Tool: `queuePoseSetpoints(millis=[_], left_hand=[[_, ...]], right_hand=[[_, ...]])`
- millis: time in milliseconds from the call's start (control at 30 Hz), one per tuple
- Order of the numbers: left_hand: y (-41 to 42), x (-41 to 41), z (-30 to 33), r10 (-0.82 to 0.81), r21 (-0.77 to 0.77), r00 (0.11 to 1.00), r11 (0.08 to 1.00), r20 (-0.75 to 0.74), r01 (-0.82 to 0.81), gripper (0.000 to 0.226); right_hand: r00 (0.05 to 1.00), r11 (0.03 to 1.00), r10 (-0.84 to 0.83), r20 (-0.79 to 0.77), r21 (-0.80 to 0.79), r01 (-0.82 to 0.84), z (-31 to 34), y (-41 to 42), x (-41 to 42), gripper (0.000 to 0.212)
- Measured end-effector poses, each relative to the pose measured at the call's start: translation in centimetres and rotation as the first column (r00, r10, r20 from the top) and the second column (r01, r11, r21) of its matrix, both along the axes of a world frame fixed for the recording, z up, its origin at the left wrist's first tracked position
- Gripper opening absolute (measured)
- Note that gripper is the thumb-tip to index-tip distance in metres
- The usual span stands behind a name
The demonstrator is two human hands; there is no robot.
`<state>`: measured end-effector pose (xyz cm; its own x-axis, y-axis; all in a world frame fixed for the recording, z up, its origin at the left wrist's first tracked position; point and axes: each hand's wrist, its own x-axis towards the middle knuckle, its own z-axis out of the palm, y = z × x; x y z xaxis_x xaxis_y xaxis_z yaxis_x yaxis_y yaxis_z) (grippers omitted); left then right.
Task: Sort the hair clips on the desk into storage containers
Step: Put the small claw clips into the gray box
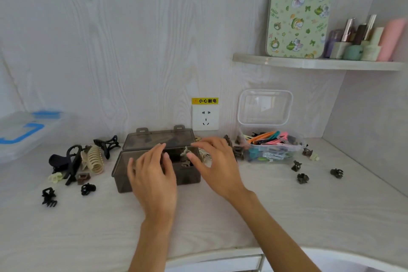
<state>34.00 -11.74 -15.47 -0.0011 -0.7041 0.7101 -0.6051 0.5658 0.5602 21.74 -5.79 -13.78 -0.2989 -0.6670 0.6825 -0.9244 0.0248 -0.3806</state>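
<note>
Mid-sort, judged: both hands over open smoky box (154, 174) at centre of surface (220, 216), lid tipped back. Left hand (152, 174) draped over box's near-left part, fingers relaxed; grip looked spread, nothing seen in it. Right hand (214, 161) at box's right edge, thumb and fingers apart; pale clip (185, 151) just beside thumb, contact unclear.

Small clips seen inside box. Large claw clips (88, 159) piled left of box; small dark clips (302, 178) scattered right. Clear tub (273, 150) far right, open, full of coloured clips.

Next, probably: reach to either loose group, pinch one clip, match to correct container.

Readable: yellow socket label (205, 100) "小心触电"; patterned board (299, 11) on shelf, "Hello" print.
</note>
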Motion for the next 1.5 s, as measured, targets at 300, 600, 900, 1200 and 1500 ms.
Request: queuePoseSetpoints(millis=[300,600,900,1200,1500], left_hand=[[1.1,-4.2,2.0,-0.185,-0.155,0.871,0.947,0.455,0.282,0.02],[1.4,-7.7,2.7,-0.054,0.057,0.38,0.998,0.923,0.004,0.033],[0.6,-7.2,1.3,-0.094,0.012,0.612,0.991,0.785,0.137,0.027],[0.3,-6.2,1.0,-0.148,-0.149,0.863,0.957,0.483,0.247,0.02],[-2.0,2.6,3.7,-0.028,-0.172,0.985,0.983,0.173,0.058,0.023]], right_hand=[[0.953,0.882,-0.238,-0.189,0.369,0.294,-0.3,0.3,-5.7,0.05],[0.912,0.797,-0.203,-0.356,0.481,0.365,0.4,-0.2,-5.5,0.035],[0.92,0.862,-0.346,-0.184,0.326,0.389,-2.3,-0.8,-5.3,0.023],[0.889,0.838,-0.392,-0.235,0.309,0.451,-2.7,-0.9,-5.3,0.032],[0.881,0.837,-0.391,-0.266,0.296,0.461,-2.9,-1.0,-5.5,0.027]])
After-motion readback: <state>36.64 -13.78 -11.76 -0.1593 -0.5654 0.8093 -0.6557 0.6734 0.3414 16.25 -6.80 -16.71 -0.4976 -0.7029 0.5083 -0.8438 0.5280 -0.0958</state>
